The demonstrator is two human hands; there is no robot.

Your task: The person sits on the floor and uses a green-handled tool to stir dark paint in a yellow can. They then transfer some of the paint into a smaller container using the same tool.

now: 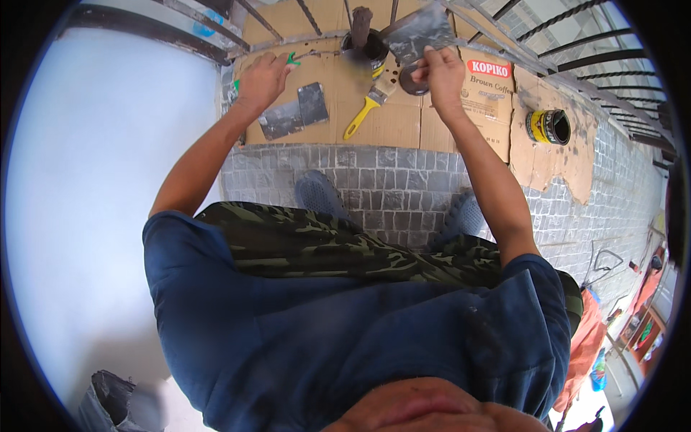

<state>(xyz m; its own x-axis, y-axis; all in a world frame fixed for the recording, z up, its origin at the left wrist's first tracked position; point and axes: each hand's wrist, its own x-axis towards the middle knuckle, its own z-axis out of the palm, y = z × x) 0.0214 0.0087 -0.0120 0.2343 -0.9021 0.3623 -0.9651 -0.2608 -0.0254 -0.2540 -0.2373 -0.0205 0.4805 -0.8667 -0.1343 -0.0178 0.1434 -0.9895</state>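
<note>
My left hand (263, 81) is closed around a green-handled tool (292, 59). A thin metal rod runs from it toward an open can of black paint (376, 66); I cannot make out the tool's far end for certain. An upright dark brown piece (361, 25) stands at the can's mouth. My right hand (443, 72) pinches the lower edge of a black-smeared flat sheet (421, 34), tilted beside the can. Below those fingers lies a round dark lid (412, 81). A yellow-handled paintbrush (368, 108) rests on the cardboard between my hands, its bristles toward the can.
Flattened cardboard (403, 126) covers part of the paved floor (389, 187). Dark flat pieces (313, 103) lie near my left hand. Another yellow and black can (540, 127) lies tipped at the right. Metal railing bars (583, 47) cross the far side. A white wall (115, 165) stands left.
</note>
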